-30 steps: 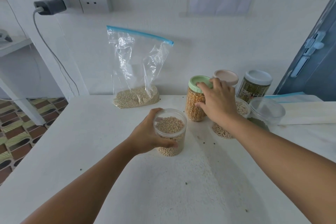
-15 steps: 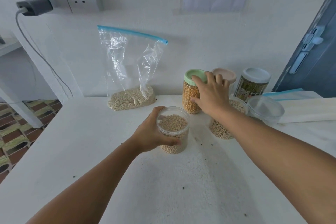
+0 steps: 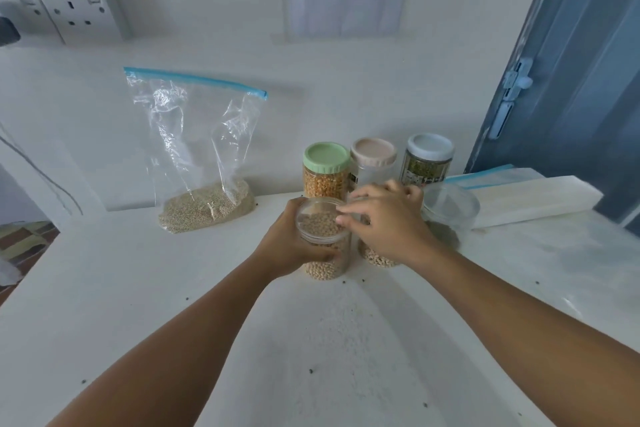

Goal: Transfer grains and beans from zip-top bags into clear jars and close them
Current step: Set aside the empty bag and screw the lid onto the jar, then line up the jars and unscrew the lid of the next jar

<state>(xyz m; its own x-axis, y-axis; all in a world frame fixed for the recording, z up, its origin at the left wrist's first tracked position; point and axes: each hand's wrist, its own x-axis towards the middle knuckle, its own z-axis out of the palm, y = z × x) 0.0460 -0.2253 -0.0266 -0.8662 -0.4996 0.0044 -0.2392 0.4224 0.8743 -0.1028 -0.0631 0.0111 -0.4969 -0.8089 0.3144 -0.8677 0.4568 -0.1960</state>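
An open clear jar (image 3: 323, 236) partly filled with pale round beans stands on the white table (image 3: 173, 305), and my left hand (image 3: 289, 248) grips its side. My right hand (image 3: 386, 224) hovers just right of the jar's rim with relaxed fingers, holding nothing. It covers much of a second open jar of beans (image 3: 377, 258). Against the wall leans a zip-top bag (image 3: 197, 135) with a blue seal and pale grain at its bottom.
Behind my hands stand a green-lidded jar of yellow kernels (image 3: 325, 170), a pink-lidded jar (image 3: 373, 158) and a white-lidded jar of green grains (image 3: 429, 161). A clear open container (image 3: 450, 206) and flat bags (image 3: 526, 194) lie right. A wall socket (image 3: 76, 7) is upper left, a blue door (image 3: 571, 97) right.
My right hand has left the green-lidded jar and drawn back toward the open jar in my left hand. The view has shifted closer and to the right.
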